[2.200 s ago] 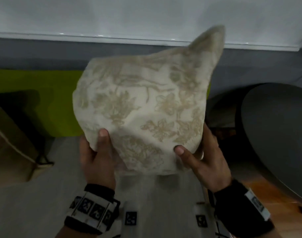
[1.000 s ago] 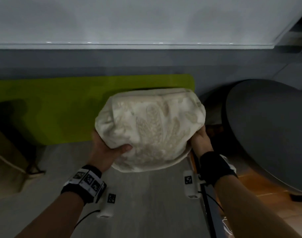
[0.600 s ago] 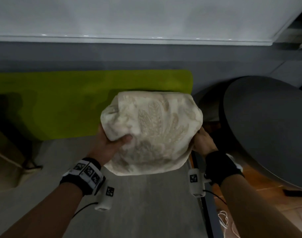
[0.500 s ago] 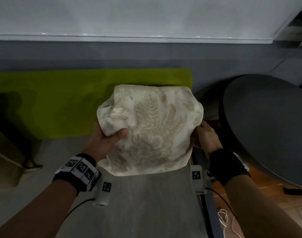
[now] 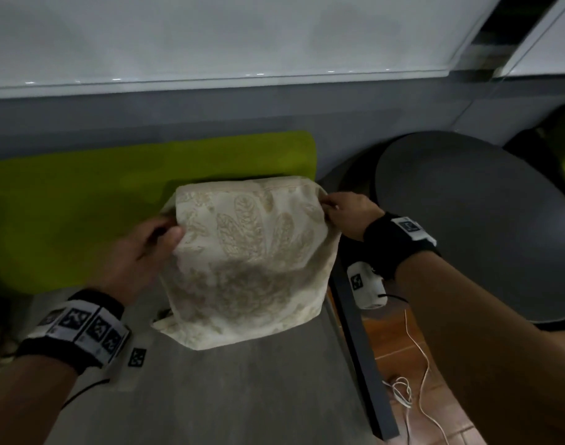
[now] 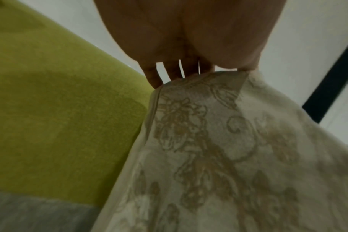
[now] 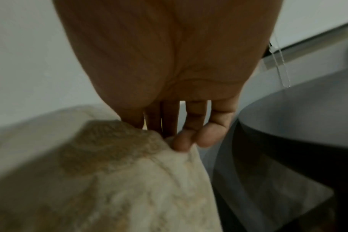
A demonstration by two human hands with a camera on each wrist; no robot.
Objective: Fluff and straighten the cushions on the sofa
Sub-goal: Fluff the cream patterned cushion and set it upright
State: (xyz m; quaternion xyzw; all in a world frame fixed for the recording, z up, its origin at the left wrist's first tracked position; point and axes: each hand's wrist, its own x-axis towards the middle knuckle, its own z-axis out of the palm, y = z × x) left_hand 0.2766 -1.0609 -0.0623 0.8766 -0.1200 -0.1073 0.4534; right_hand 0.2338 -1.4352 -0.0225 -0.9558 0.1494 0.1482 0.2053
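A cream cushion (image 5: 252, 261) with a tan floral pattern stands on the grey sofa seat (image 5: 210, 387), leaning against the lime-green back cushion (image 5: 82, 200). My left hand (image 5: 152, 248) pinches its upper left corner, thumb on the front face. My right hand (image 5: 342, 210) pinches the upper right corner. In the left wrist view the fingers (image 6: 153, 76) close over the cushion's top edge (image 6: 199, 81). In the right wrist view the fingertips (image 7: 187, 141) dig into the cushion's corner (image 7: 145, 150).
A round dark grey table (image 5: 474, 220) stands close to the right of the sofa. The sofa's dark side edge (image 5: 358, 354) runs along the seat's right. A white cord (image 5: 416, 380) lies on the wooden floor. A grey wall (image 5: 210, 114) and white blind are behind.
The cushion went from being held up and squeezed between both hands to standing on the seat against the green back. Both hands shifted from its sides up to its top corners.
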